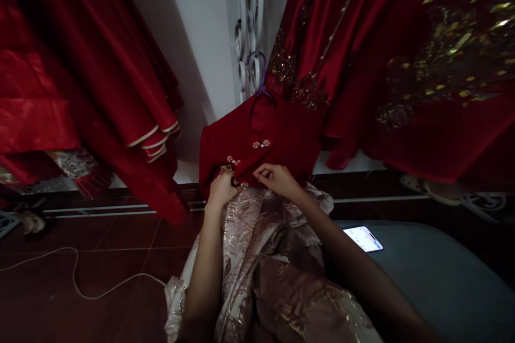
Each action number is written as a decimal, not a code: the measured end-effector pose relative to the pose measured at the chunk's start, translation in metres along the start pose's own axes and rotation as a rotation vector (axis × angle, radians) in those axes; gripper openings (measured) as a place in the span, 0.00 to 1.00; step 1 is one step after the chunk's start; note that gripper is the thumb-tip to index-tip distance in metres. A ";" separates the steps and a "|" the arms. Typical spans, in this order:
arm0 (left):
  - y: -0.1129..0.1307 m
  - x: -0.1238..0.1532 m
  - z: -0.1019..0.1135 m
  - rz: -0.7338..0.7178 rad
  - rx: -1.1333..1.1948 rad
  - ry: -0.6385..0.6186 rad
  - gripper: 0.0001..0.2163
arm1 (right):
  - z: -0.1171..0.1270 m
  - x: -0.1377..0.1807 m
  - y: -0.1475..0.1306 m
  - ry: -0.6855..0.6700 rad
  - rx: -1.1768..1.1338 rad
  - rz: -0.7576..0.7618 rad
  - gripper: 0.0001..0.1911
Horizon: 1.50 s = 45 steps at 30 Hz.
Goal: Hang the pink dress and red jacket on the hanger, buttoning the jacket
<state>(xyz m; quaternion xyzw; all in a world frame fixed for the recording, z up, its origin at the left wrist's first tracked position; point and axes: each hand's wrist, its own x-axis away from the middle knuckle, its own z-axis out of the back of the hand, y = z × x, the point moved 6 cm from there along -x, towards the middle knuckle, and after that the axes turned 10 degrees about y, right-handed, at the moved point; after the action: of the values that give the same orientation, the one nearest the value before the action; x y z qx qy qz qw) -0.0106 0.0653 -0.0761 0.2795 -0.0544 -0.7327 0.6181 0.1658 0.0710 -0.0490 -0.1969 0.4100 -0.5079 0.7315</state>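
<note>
Dim light fills the room, with dark red tiles on the floor. Closest to the person is a big heap of shiny pale cloth with gold in it, spread under both bare arms. A phone with a bright screen lies on a grey-green top, just past the right arm.

A bit farther off, the red top hangs right in front of both hands. The left hand has its fingers curled tight on the low part of it. The right hand is by the front of the red top, with its fingertips close together. I cannot tell if they pinch some tiny thing or nothing.

A low pearl clasp sits between the hands. The left hand is nearer, just beside it, and the right fingertips are up and to the right of it. Its long way seems to go side to side. A middle clasp is tilted, above the left hand. A top clasp lies almost flat across, under the neck hole.

Behind, a purple hanger holds up the red top by a curly white rack. Red gowns hang on both sides, near a white wall.
</note>
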 end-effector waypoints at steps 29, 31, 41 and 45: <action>0.004 -0.001 0.005 -0.138 0.086 -0.006 0.10 | -0.039 0.013 0.010 -0.109 -0.013 0.029 0.10; 0.005 -0.001 0.005 -0.125 0.108 -0.010 0.10 | -0.042 0.014 0.010 -0.085 -0.027 0.026 0.08; 0.004 0.000 0.003 -0.037 0.420 -0.039 0.11 | -0.040 0.012 0.012 -0.071 -0.108 -0.046 0.06; -0.003 -0.005 0.000 0.155 0.777 0.032 0.22 | -0.026 0.008 0.010 -0.123 -0.165 -0.102 0.10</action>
<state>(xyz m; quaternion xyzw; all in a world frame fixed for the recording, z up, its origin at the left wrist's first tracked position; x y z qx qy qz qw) -0.0124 0.0708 -0.0754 0.4990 -0.3392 -0.6044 0.5203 0.1519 0.0714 -0.0744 -0.3078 0.3939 -0.4960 0.7100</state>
